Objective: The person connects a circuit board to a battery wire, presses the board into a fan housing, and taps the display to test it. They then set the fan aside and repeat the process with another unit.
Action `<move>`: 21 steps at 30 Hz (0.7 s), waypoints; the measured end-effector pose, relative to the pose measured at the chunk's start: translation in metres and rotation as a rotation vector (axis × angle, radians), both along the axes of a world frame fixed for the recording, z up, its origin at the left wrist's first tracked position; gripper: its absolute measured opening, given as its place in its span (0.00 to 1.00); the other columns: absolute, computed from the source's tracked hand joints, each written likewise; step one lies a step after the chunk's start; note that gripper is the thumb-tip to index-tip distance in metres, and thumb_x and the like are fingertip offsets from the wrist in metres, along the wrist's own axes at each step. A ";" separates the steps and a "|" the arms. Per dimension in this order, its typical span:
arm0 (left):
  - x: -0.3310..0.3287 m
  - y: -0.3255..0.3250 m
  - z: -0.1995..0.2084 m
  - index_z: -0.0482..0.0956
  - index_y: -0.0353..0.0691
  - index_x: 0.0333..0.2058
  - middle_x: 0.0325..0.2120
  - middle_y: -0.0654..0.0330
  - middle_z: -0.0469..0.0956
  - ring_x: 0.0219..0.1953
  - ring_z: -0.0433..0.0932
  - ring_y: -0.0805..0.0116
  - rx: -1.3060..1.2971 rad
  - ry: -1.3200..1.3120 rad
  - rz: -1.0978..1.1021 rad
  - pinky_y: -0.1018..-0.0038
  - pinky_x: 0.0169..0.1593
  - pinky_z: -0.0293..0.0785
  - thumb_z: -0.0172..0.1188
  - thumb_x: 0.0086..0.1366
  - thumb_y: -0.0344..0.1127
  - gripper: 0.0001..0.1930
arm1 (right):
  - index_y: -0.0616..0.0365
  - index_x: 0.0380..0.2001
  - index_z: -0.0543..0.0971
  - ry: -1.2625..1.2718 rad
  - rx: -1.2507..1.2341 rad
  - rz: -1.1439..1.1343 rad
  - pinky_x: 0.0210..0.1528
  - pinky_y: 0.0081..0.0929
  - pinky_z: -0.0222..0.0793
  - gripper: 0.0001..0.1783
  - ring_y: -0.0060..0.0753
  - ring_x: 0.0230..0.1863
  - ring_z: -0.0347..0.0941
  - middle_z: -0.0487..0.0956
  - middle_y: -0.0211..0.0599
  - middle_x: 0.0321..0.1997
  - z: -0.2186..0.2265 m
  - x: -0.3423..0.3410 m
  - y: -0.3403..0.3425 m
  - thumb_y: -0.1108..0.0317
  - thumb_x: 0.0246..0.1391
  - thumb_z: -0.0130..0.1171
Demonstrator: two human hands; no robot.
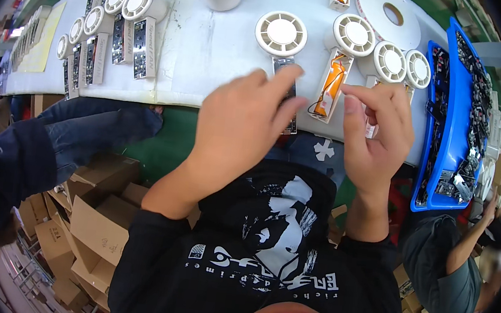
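A white handheld fan [281, 34] lies in front of me with a dark circuit board [283, 64] along its handle. My left hand [239, 122] is over that board, thumb and index finger apart and nothing visible between them; its other fingers are partly hidden. To the right lies another fan [353, 35], its opened handle showing an orange battery [333, 83] and thin wires. Beside this handle my right hand [385, 125] is raised, its fingers curled and the thumb and index tips close together. Whatever may be in that pinch is too small to make out.
More fans [137, 5] with exposed boards stand in rows on the left of the white table [199, 59]. A white tape roll [392, 15] lies at the far right. Blue trays [445, 159] of dark parts border the right side. Cardboard boxes [99, 229] and co-workers are nearby.
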State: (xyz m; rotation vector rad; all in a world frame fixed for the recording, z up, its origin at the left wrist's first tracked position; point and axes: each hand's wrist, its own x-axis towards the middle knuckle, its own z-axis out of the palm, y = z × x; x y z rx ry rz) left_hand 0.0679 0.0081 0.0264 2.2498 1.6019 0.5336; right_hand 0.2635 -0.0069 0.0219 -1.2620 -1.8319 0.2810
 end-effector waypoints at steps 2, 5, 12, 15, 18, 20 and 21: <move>0.006 0.002 0.004 0.81 0.49 0.51 0.30 0.55 0.79 0.31 0.81 0.54 -0.139 0.043 -0.039 0.63 0.33 0.76 0.68 0.65 0.39 0.16 | 0.62 0.38 0.86 0.107 0.020 -0.044 0.30 0.23 0.60 0.08 0.28 0.29 0.66 0.73 0.34 0.30 -0.002 0.002 -0.004 0.79 0.54 0.67; 0.004 0.007 -0.006 0.81 0.52 0.50 0.20 0.58 0.76 0.21 0.79 0.54 0.018 0.096 -0.112 0.61 0.26 0.73 0.66 0.65 0.42 0.15 | 0.66 0.37 0.85 0.106 0.062 0.066 0.27 0.20 0.58 0.06 0.25 0.26 0.65 0.75 0.35 0.28 -0.005 0.002 -0.014 0.81 0.55 0.64; -0.029 0.013 0.007 0.83 0.50 0.47 0.21 0.57 0.77 0.23 0.79 0.52 -0.002 0.124 -0.088 0.60 0.27 0.74 0.66 0.62 0.39 0.14 | 0.71 0.37 0.84 0.197 0.081 0.062 0.28 0.22 0.59 0.06 0.29 0.28 0.68 0.76 0.41 0.29 -0.011 0.018 -0.022 0.81 0.56 0.62; -0.053 0.015 0.013 0.83 0.51 0.47 0.21 0.57 0.78 0.23 0.79 0.52 0.027 0.192 -0.043 0.60 0.28 0.74 0.66 0.62 0.38 0.14 | 0.66 0.37 0.86 0.202 0.156 0.040 0.22 0.20 0.60 0.12 0.25 0.21 0.68 0.76 0.37 0.27 -0.016 0.024 -0.018 0.84 0.46 0.65; -0.071 0.016 0.013 0.84 0.51 0.48 0.22 0.57 0.78 0.23 0.79 0.52 0.040 0.276 0.045 0.60 0.28 0.75 0.67 0.62 0.38 0.15 | 0.71 0.37 0.84 0.225 0.095 0.067 0.27 0.22 0.61 0.08 0.29 0.26 0.68 0.76 0.40 0.29 -0.015 0.024 -0.019 0.83 0.53 0.62; -0.078 0.018 0.008 0.83 0.52 0.52 0.24 0.57 0.79 0.25 0.80 0.54 0.065 0.313 0.059 0.61 0.29 0.75 0.69 0.61 0.39 0.19 | 0.73 0.37 0.83 0.238 0.061 0.082 0.30 0.23 0.61 0.07 0.31 0.28 0.69 0.76 0.42 0.29 -0.015 0.024 -0.018 0.82 0.56 0.61; -0.081 0.018 0.008 0.83 0.52 0.53 0.25 0.57 0.79 0.26 0.80 0.54 0.078 0.331 0.065 0.61 0.30 0.75 0.70 0.61 0.40 0.21 | 0.73 0.37 0.83 0.240 0.064 0.086 0.30 0.23 0.62 0.07 0.31 0.29 0.69 0.76 0.42 0.30 -0.016 0.023 -0.017 0.82 0.56 0.61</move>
